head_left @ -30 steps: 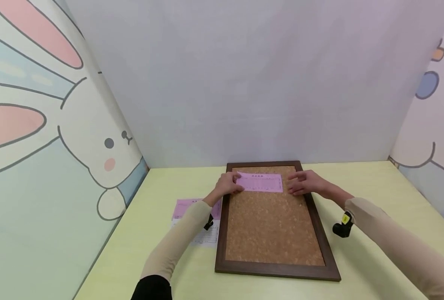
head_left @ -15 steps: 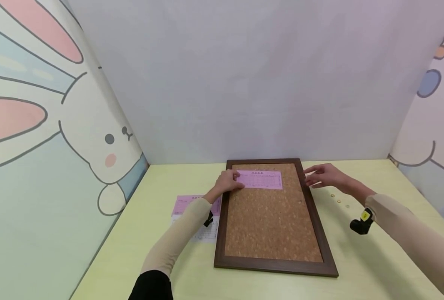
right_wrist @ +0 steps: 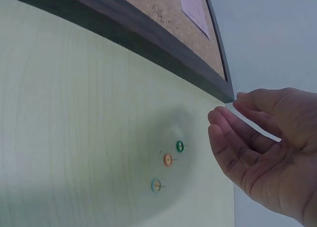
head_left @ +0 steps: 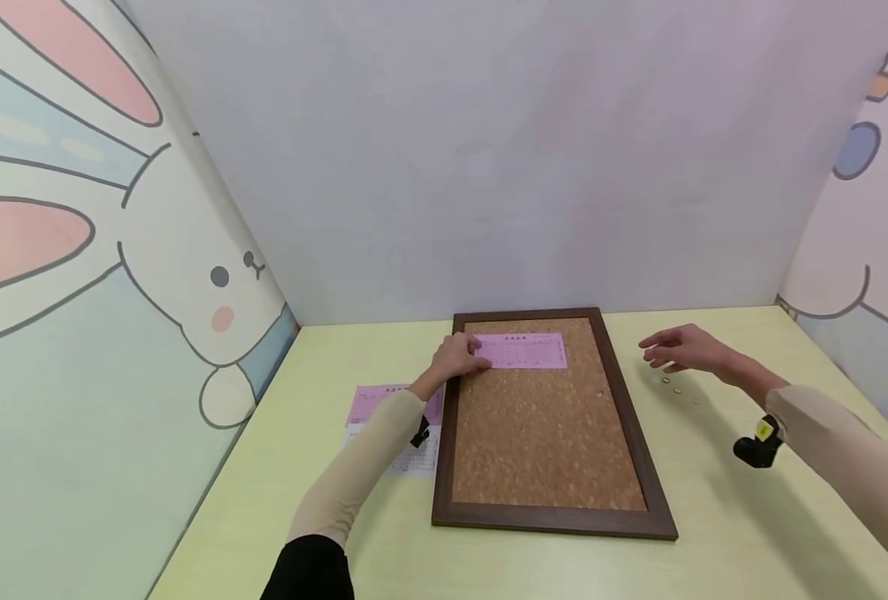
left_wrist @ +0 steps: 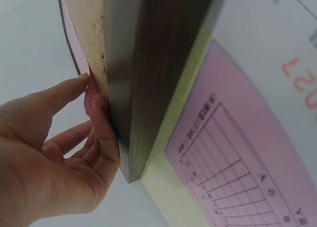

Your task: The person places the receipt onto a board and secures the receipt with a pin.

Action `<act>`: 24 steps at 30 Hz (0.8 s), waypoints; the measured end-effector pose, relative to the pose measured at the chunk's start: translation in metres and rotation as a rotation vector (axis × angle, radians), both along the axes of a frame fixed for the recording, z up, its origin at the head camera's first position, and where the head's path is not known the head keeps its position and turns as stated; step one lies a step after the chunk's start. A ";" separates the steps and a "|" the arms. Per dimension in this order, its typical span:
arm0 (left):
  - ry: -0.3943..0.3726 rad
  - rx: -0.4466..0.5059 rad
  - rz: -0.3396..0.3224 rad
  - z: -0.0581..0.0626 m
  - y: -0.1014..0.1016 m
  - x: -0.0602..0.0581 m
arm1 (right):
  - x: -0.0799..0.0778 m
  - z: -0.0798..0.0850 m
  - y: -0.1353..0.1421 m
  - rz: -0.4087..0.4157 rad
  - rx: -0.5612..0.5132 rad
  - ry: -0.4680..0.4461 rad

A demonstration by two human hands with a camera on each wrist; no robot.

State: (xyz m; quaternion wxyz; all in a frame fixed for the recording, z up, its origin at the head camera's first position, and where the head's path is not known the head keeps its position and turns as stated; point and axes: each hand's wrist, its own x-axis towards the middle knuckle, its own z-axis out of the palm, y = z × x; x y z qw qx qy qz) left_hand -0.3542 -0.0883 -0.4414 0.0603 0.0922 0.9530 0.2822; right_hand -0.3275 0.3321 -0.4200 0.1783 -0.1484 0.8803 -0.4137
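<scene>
A pink printed paper slip (head_left: 526, 351) lies across the upper part of a cork board (head_left: 549, 442) with a dark brown wooden frame. My left hand (head_left: 455, 357) pinches the slip's left edge; in the left wrist view the paper bends slightly between thumb and finger. To the right of the board, my right hand (head_left: 687, 347) hovers above the table, fingers loosely bent, holding nothing. Below it lie thumbtacks with coloured rims: green (right_wrist: 180, 146), orange (right_wrist: 168, 159) and teal (right_wrist: 156, 185), their pins pointing sideways.
Left of the board, another pink printed sheet (head_left: 372, 402) and a white printed sheet (head_left: 414, 458) lie on the pale yellow table (head_left: 264, 500), partly behind my left forearm. A grey wall (head_left: 489, 167) stands behind the table, with rabbit-printed panels at the sides.
My right hand has left the slip's right end and moved right, off the board to above the thumbtacks. My left hand keeps its hold on the slip's left edge.
</scene>
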 end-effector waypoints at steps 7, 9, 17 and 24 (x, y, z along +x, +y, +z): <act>0.026 -0.032 -0.023 -0.001 0.002 -0.002 | 0.007 -0.010 0.016 -0.003 0.107 0.066; 0.033 -0.055 -0.015 0.000 0.000 -0.003 | 0.009 -0.013 0.016 -0.010 0.140 0.095; 0.016 -0.048 0.001 -0.003 -0.003 -0.003 | 0.017 -0.021 0.022 -0.027 0.249 0.186; 0.016 -0.037 -0.031 -0.003 -0.003 -0.002 | 0.019 -0.028 0.023 -0.010 0.289 0.306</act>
